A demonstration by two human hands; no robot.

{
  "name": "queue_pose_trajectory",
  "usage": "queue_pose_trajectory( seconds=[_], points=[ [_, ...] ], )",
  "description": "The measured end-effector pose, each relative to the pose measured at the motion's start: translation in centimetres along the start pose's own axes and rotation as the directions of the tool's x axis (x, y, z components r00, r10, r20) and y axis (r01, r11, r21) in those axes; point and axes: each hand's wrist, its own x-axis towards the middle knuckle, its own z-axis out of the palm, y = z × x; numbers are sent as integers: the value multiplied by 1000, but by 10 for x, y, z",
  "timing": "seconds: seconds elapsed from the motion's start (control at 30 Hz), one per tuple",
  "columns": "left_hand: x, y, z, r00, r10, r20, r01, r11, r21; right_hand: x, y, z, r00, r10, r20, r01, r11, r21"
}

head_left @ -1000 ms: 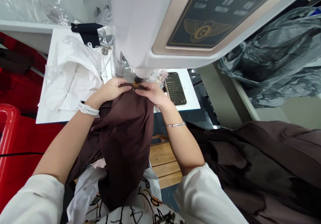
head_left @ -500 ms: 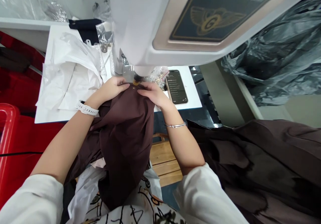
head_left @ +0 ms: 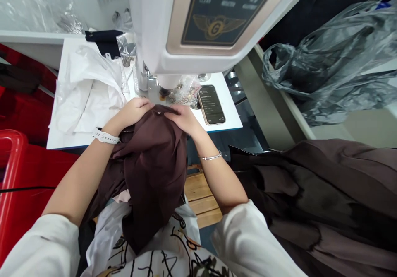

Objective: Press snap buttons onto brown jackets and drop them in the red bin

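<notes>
Right above your fingertips the white press machine [head_left: 161,24] overhangs, so you have little headroom there; its punch head [head_left: 163,91] sits just beyond your left hand [head_left: 135,110] and right hand [head_left: 182,118]. To the left of your left hand, crumpled clear plastic bags [head_left: 87,90] cover most of the white table [head_left: 58,142]. Just right of your right hand lies a phone [head_left: 211,104], with a packet of small metal fittings [head_left: 184,95] between it and the punch. Toward you, the brown garment [head_left: 151,165] fills the space between your forearms.
</notes>
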Motion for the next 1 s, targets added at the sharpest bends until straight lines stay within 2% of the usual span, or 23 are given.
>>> queue_pose_trajectory(
  seconds=[0.07,0.1,0.17,0.2,0.23,0.27,0.3,0.33,0.37,0.43,0.47,0.53,0.63,0.8,1.0],
  points=[
    [-12,8,-2,999,-6,40,9,998,-56,-13,-3,0,1000,-31,2,31,1000,-1],
    [-20,13,-4,996,1,85,8,995,-100,-22,-6,-1,998,-48,45,47,999,21],
    [-43,25,-3,973,39,228,-9,991,-131,-42,-12,-5,966,-62,250,45,996,73],
    [-56,30,-1,950,58,308,-29,995,-99,-51,-14,-7,928,-55,368,22,995,93],
    [-70,33,4,923,70,379,-59,997,-39,-59,-14,-9,897,-39,440,-6,995,100],
    [-85,34,12,895,72,440,-95,995,31,-64,-13,-10,896,-19,444,-26,995,95],
    [-99,32,23,870,66,489,-129,987,96,-67,-10,-11,930,4,369,-36,996,78],
    [-113,29,36,848,59,527,-159,976,148,-66,-5,-12,975,29,222,-41,998,46],
    [-126,24,50,825,52,562,-182,967,179,-62,2,-12,998,46,44,-46,999,-6],
    [-145,11,81,795,21,606,-197,954,226,-49,18,-9,971,24,-236,-61,987,-152],
    [-152,5,95,789,-1,614,-196,947,253,-40,27,-7,953,-13,-302,-59,971,-230],
    [-161,-3,116,800,-45,598,-183,931,315,-24,41,-3,932,-117,-342,-11,937,-349],
    [-163,-7,130,833,-74,548,-165,913,374,-12,53,4,899,-187,-396,31,929,-368],
    [-163,-14,125,859,-29,511,-173,923,343,-18,51,6,826,-26,-563,-75,985,-156],
    [-163,-24,124,873,-4,488,-162,940,299,-19,39,-1,813,91,-575,-96,995,21]
  ],
)
